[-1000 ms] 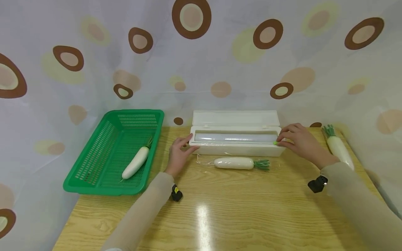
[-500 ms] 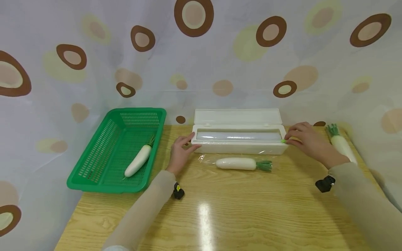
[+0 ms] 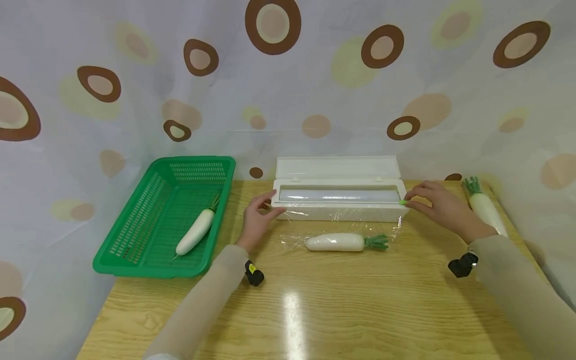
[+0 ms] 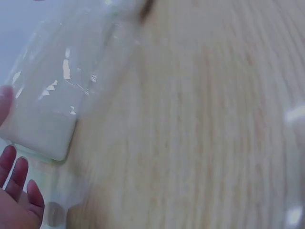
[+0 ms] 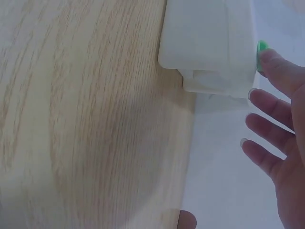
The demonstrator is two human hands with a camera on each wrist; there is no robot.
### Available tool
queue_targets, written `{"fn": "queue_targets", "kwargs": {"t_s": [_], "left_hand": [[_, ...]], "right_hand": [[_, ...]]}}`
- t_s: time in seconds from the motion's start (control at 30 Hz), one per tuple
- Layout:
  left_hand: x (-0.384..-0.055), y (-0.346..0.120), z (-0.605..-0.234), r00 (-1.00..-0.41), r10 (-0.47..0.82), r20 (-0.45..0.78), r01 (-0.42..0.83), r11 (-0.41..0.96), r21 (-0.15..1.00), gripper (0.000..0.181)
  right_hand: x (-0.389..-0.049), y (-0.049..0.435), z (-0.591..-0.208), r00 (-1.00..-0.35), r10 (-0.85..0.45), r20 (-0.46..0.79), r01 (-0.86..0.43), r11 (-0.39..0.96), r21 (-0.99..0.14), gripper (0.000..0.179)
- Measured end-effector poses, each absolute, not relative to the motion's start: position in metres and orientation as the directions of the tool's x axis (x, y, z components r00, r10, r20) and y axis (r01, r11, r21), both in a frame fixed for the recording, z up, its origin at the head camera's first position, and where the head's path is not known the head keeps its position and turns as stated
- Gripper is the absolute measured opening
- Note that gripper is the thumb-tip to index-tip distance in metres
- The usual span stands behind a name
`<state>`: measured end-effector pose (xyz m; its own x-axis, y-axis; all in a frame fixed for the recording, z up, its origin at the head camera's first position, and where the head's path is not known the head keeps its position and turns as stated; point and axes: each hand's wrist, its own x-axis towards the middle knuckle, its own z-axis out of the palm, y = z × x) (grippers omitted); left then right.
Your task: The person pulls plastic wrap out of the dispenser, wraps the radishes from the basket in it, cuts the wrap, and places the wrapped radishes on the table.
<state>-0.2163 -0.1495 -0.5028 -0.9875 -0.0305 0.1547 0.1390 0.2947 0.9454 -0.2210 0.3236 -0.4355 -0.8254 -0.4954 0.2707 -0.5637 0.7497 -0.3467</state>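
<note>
In the head view a white cling film dispenser [image 3: 342, 213] lies lengthwise at the back of the table, lid up, with a film roll [image 3: 337, 195] inside. My left hand [image 3: 257, 220] holds its left end, thumb at the front and fingers at the back. At the right end my right hand [image 3: 434, 205] pinches the small green slide cutter [image 3: 402, 202]; the right wrist view shows the thumb against this cutter [image 5: 261, 55]. A white radish [image 3: 335, 242] with green stalks lies before the dispenser, clear film [image 3: 360, 216] over and around it.
A green plastic basket [image 3: 101, 262] stands at the left with one radish [image 3: 196, 232] in it. Another radish [image 3: 488, 212] lies near the table's right edge. A spotted curtain [image 3: 288, 90] hangs behind the wooden table [image 3: 342, 310].
The green cutter has moved slightly right, to the dispenser's end, with my right hand. The middle radish has shifted a little towards me, and the film before the dispenser looks looser. My left hand stays put.
</note>
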Motion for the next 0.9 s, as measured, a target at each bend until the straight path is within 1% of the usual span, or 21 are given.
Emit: {"fn": "queue_targets", "kwargs": {"t_s": [0.1, 0.2, 0.37, 0.47, 0.57, 0.67, 0.73, 0.8, 0.83, 0.9], "left_hand": [[-0.218, -0.150, -0.502, -0.993, -0.026, 0.118, 0.108, 0.247, 0.963, 0.056], [-0.219, -0.151, -0.500, -0.995, 0.005, 0.096, 0.095, 0.213, 0.972, 0.057], [-0.216, -0.156, -0.494, -0.998, 0.062, 0.008, 0.016, 0.124, 0.992, 0.054], [-0.216, -0.157, -0.494, -0.999, 0.045, -0.024, -0.021, 0.062, 0.998, 0.046], [-0.215, -0.151, -0.499, -0.998, -0.066, 0.019, 0.015, 0.062, 0.998, 0.039], [-0.207, -0.139, -0.499, -0.963, -0.232, 0.137, 0.103, 0.150, 0.983, 0.036], [-0.199, -0.129, -0.496, -0.928, -0.292, 0.234, 0.167, 0.237, 0.957, 0.033], [-0.190, -0.118, -0.490, -0.913, -0.261, 0.312, 0.225, 0.316, 0.922, 0.030], [-0.185, -0.113, -0.487, -0.912, -0.208, 0.352, 0.261, 0.366, 0.893, 0.028], [-0.176, -0.103, -0.483, -0.911, -0.036, 0.411, 0.345, 0.478, 0.808, 0.023]], "right_hand": [[-0.219, 0.325, -0.436, -0.848, -0.476, 0.233, -0.530, 0.751, -0.395, 0.013], [-0.217, 0.325, -0.435, -0.867, -0.454, 0.204, -0.497, 0.759, -0.422, 0.013], [-0.213, 0.324, -0.435, -0.889, -0.427, 0.166, -0.455, 0.778, -0.433, 0.024], [-0.210, 0.322, -0.434, -0.884, -0.411, 0.222, -0.467, 0.773, -0.429, 0.029], [-0.207, 0.315, -0.434, -0.869, -0.375, 0.324, -0.485, 0.774, -0.406, 0.026], [-0.203, 0.303, -0.436, -0.808, -0.371, 0.458, -0.547, 0.762, -0.347, 0.020], [-0.198, 0.293, -0.436, -0.738, -0.408, 0.538, -0.617, 0.730, -0.293, 0.017], [-0.193, 0.280, -0.438, -0.662, -0.465, 0.588, -0.686, 0.693, -0.224, 0.012], [-0.189, 0.273, -0.439, -0.630, -0.496, 0.597, -0.713, 0.674, -0.193, 0.018], [-0.179, 0.258, -0.441, -0.581, -0.573, 0.578, -0.759, 0.638, -0.129, 0.037]]}}
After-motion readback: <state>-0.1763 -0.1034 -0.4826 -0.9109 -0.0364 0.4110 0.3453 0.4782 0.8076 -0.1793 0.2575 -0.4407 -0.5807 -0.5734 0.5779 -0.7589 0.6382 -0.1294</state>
